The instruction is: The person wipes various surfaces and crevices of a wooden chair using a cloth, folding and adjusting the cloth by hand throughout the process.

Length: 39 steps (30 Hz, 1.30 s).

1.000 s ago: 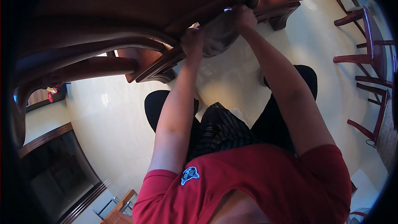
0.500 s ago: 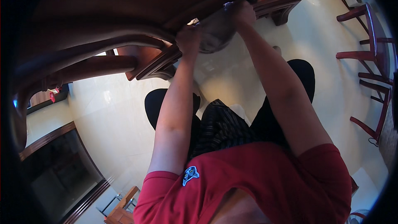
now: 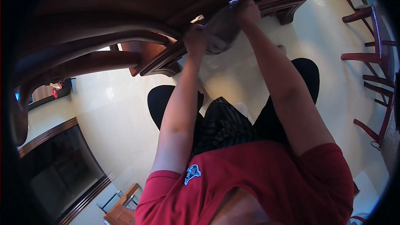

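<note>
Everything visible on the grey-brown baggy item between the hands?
The grey-brown baggy item hangs between the left hand and right hand, each gripping an upper end. It looks thin and limp; plastic or cloth, can't tell. Its lower end is rounded and creased; pale bits show near both hands. Dark wooden furniture is beside it; contact unclear.

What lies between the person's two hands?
In the head view, a greyish bag-like thing spans the gap between the left hand and the right hand, which both seem to grip it.
</note>
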{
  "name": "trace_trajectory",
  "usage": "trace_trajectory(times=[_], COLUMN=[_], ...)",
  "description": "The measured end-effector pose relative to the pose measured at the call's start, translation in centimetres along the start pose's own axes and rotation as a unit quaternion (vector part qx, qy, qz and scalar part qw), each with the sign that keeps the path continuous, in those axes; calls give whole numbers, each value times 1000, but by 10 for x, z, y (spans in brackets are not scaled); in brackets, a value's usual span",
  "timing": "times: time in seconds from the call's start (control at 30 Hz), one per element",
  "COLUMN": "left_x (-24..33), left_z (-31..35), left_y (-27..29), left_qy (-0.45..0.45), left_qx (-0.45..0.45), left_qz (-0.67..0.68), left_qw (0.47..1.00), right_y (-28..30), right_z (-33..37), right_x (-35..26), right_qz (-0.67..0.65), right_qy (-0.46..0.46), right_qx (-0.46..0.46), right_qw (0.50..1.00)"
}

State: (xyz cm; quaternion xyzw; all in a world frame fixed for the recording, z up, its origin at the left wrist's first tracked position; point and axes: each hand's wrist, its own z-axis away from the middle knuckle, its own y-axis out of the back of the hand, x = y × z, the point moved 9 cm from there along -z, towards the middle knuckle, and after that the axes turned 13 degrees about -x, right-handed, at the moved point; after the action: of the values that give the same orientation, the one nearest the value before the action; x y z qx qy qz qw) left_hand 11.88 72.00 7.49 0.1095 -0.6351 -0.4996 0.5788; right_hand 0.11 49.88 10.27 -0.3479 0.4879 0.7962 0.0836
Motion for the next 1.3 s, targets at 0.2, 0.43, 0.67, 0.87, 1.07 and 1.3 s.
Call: trace_trajectory(times=[0.2,0.43,0.67,0.87,1.07,1.3], left_x=[-7,-1,-20,8,33,28], left_z=[3,1,-10,-5,0,7], left_y=[-34,-48,-55,-47,-22,-32], left_qy=[-36,-3,28,-22,-141,-114], left_qx=[-97,-106,-75,-101,-30,-235], left_qz=[182,250,353,319,121,222], left_qw=[978,962,932,942,982,939], right_y=[-2,-9,-20,-18,-21,-23], right_z=[-5,-7,-8,-13,-17,-20], right_x=[0,1,4,11,15,1], right_qz=[7,-58,-51,-35,-95,-149], right_qy=[-12,41,93,68,151,480], right_qx=[0,25,23,6,0,-184], right_qw=[1000,997,994,997,984,845])
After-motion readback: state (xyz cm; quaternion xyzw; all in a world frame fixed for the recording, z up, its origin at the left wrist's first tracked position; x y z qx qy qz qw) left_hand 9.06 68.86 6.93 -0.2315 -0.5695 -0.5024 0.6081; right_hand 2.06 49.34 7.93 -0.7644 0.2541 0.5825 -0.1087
